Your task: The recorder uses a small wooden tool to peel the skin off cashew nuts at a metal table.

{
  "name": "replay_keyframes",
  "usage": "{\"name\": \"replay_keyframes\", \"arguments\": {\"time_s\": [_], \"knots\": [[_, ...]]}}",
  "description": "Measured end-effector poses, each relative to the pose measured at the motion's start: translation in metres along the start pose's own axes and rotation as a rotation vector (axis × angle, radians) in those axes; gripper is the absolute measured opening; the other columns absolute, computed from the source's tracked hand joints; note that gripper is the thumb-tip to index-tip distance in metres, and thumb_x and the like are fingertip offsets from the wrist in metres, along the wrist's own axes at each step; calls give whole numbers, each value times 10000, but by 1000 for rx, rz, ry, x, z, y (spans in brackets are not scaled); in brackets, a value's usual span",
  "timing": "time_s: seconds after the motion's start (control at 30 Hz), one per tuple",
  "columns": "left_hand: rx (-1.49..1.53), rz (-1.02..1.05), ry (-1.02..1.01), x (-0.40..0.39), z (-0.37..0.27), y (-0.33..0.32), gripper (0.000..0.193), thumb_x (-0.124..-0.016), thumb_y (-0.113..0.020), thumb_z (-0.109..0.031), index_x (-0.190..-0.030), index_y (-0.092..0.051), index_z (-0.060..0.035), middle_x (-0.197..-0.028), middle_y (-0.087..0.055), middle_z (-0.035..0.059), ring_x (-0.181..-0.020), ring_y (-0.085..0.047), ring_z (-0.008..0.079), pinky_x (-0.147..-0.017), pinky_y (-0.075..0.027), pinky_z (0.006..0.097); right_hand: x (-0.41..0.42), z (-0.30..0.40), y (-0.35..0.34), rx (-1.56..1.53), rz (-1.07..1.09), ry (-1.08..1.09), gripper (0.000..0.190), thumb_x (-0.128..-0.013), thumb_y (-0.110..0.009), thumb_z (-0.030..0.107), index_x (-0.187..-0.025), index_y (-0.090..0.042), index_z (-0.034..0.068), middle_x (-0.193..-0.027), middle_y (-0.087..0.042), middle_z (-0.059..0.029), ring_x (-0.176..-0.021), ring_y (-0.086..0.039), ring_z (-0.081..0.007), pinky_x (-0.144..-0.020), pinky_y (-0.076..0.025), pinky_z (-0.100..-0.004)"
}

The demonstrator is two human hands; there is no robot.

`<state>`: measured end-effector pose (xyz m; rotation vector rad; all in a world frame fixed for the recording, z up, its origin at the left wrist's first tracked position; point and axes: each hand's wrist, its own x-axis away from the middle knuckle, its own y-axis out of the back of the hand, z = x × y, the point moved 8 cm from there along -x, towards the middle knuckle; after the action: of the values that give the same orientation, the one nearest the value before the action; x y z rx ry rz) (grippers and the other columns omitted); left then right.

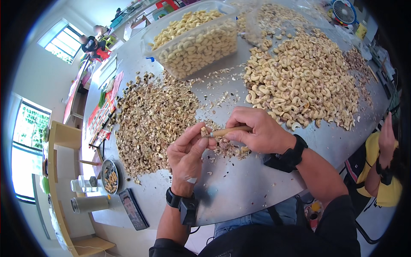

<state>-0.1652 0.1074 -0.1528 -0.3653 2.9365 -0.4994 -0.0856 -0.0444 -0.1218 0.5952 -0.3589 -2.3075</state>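
Observation:
My left hand [189,151] pinches a cashew nut [204,131] between its thumb and fingers above the metal table. Closed around the wooden handle of a small knife [231,130] is my right hand [261,130], and the tool's short tip meets the nut or lies right beside it. Under and left of my hands spreads a heap of nut skins and broken bits [154,125]. A large pile of whole cashews [301,77], some with reddish skin, lies to the right. Between the heaps, farther back, stands a clear plastic tub [196,61] filled with pale cashews.
A phone [133,208], a metal flask [90,204] and a round dish of cigarette butts [109,176] are at the left edge. A plastic bag [257,29] and a small fan [344,12] stand at the back. A person in yellow [385,160] is at the right.

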Motion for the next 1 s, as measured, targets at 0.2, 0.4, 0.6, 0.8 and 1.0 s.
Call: {"name": "replay_keyframes", "arguments": {"time_s": [0.2, 0.4, 0.6, 0.8, 1.0], "knots": [[35, -23, 62, 2, 1, -1, 374, -882, -596, 15, -1248, -540, 68, -930, -658, 152, -820, -630, 187, -746, -514, 286, 0, 10, 4, 152, -142, 140, 171, -774, -704, 125, -825, -561, 46, -783, -551, -95, -679, -575, -282, -582, -456, -371], [121, -79, 87, 3, 3, 2, 347, -898, -576, -2, -1236, -547, 67, -970, -652, 144, -800, -624, 185, -739, -521, 297, 3, 33, 4, 471, -315, 318, 227, -748, -730, 152, -825, -533, 71, -813, -511, -77, -659, -573, -274, -543, -457, -359], [272, -97, 129, 2, 8, 4, 311, -892, -585, 7, -1198, -580, 57, -974, -659, 159, -786, -648, 199, -722, -548, 305, 3, 28, 2, 297, -294, 276, 190, -754, -728, 55, -854, -567, 35, -800, -535, -81, -651, -564, -245, -541, -436, -337], [322, -137, 151, 1, 10, 6, 331, -884, -590, 12, -1212, -570, 53, -940, -658, 143, -748, -636, 196, -674, -539, 300, -1, 3, -2, 57, -129, 84, 184, -778, -732, 63, -859, -571, 26, -778, -549, -61, -662, -544, -182, -574, -416, -298], [315, -68, 150, 1, 10, 1, 321, -880, -600, 5, -1195, -580, 59, -918, -655, 131, -732, -630, 194, -657, -529, 293, -1, 1, -3, -5, -80, 50, 177, -772, -721, 98, -812, -566, 22, -743, -551, -94, -651, -562, -254, -575, -436, -345]]}}
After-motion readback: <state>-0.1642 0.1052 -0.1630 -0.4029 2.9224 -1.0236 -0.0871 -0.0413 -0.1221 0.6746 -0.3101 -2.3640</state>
